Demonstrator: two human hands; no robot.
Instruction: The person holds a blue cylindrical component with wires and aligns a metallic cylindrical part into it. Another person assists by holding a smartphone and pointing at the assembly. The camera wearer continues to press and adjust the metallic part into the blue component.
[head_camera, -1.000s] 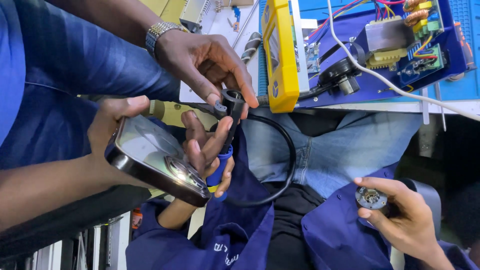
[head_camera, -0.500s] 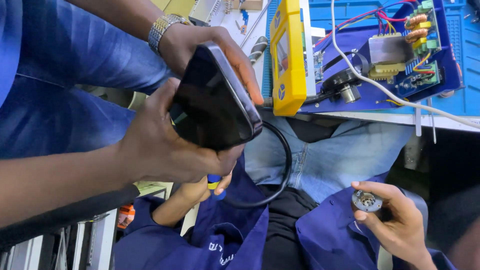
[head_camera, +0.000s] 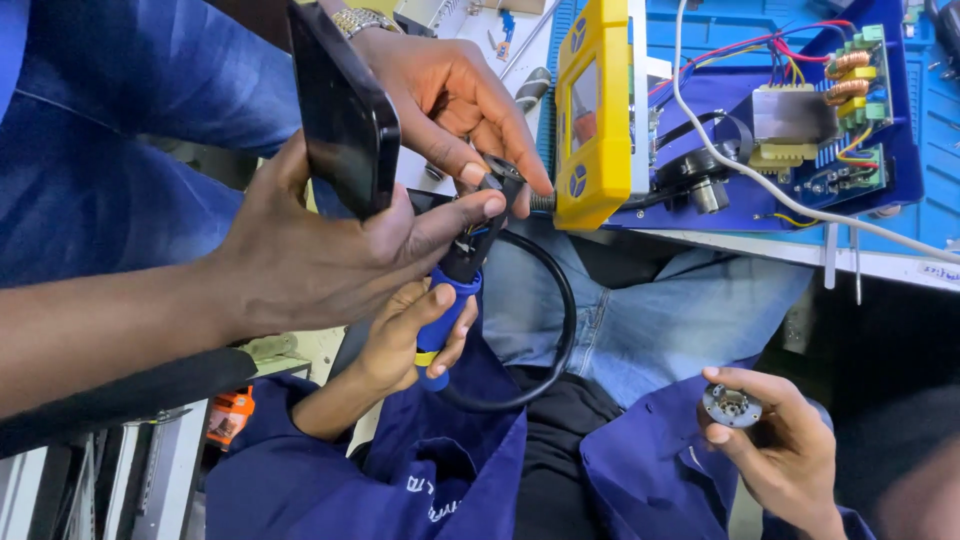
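The left hand (head_camera: 450, 95), the one with the watch, comes down from the top of the frame. Its thumb and forefinger are pinched shut on the stripped end of the black cable (head_camera: 566, 320), just left of the yellow meter (head_camera: 590, 110). The right hand (head_camera: 320, 260) reaches in from the left with its forearm level. It grips a dark phone (head_camera: 342, 120) upright between thumb and palm, and one finger stretches out to touch the same cable end. From there the cable loops down and round through the middle of the frame. A co-worker's hand (head_camera: 405, 340) below holds a blue-handled tool (head_camera: 445, 315) with its tip pointing up into that end. The co-worker's other hand (head_camera: 775, 450), at lower right, cradles a small round metal part (head_camera: 732, 405). To my eye the work needs the pinch kept firm and close to the tip, so the fine wires stay still. The fingertips should stay clear of the tool's tip. The phone crowds the spot and ties up most of the right hand, so its outstretched finger can only steady the cable lightly. A circuit board (head_camera: 830, 120) sits at upper right, well away.
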